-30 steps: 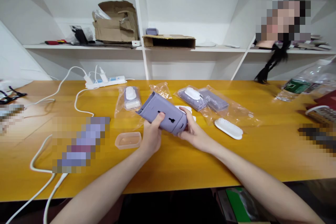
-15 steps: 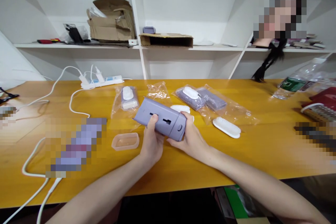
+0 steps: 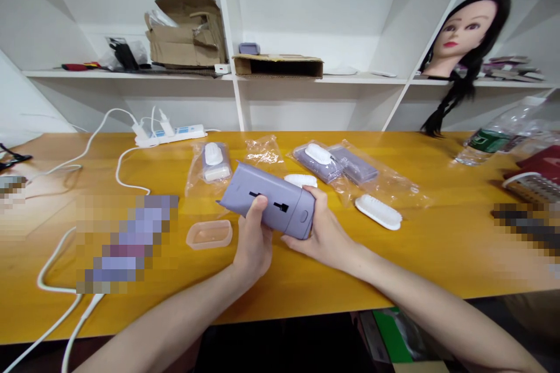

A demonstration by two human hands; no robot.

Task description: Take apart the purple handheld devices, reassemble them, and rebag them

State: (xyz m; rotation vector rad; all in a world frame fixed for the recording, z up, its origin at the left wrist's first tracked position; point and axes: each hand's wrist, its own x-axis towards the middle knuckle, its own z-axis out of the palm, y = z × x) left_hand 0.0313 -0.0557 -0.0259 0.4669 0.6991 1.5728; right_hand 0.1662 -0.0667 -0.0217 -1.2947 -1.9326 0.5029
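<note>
Above the table, a purple plastic casing (image 3: pixel 262 195) with two black slots is held tilted, its right end lower. My left hand (image 3: pixel 254 245) grips it from below, thumb pressed on the face beside a slot; the other fingers are hidden. My right hand (image 3: pixel 326 230) is closed around the right end section, which bears an oval button-like mark. Behind the casing lies a white ridged oval piece (image 3: pixel 301 179), partly covered. Another white oval piece (image 3: pixel 378 212) lies to the right. A translucent shallow tray (image 3: pixel 209 243) sits left of my left hand.
Bagged purple pieces (image 3: pixel 315 163) and a purple piece with white parts (image 3: pixel 215 166) lie at the back. A power strip (image 3: pixel 175 135) with white cables stands back left, a phone-like blurred object (image 3: pixel 131 245) at left, and a water bottle (image 3: pixel 485 134) at right.
The casing has shifted slightly down and tilted a little in both hands. The oval on its end section showed a dark rim earlier and now looks plain purple.
</note>
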